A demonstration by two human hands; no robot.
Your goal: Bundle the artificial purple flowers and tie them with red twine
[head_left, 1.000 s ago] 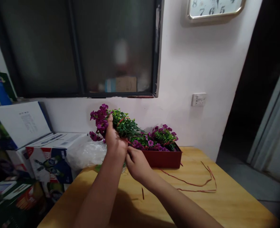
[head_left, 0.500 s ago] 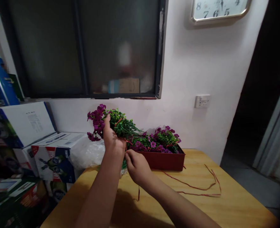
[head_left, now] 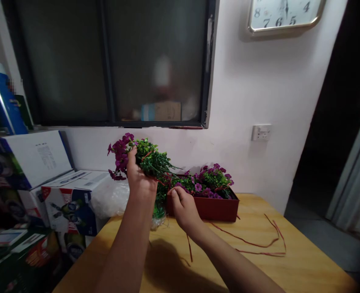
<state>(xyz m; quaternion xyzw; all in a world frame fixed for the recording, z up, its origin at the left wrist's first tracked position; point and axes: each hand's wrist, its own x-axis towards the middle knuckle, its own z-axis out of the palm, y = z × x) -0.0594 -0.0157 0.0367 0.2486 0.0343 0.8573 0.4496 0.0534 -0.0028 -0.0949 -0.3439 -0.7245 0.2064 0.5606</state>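
Observation:
My left hand is wrapped round a bunch of purple flowers with green leaves, held above the table, blooms to the left and stems to the right. A thin reddish tie crosses its leaves. My right hand is closed in a pinch on a red string, whose tail hangs below the fist; the string seems to lead up to the bunch. Just behind that hand is a dark red box with more purple flowers lying in it.
Loose red string lies on the wooden table. Green leaves in clear plastic rest between my arms. A crumpled plastic bag and stacked cartons stand to the left. Behind rises a wall with a socket.
My right hand has moved slightly right and up, away from the left hand, drawing the red string along. The left hand with the flower bunch has shifted a little left.

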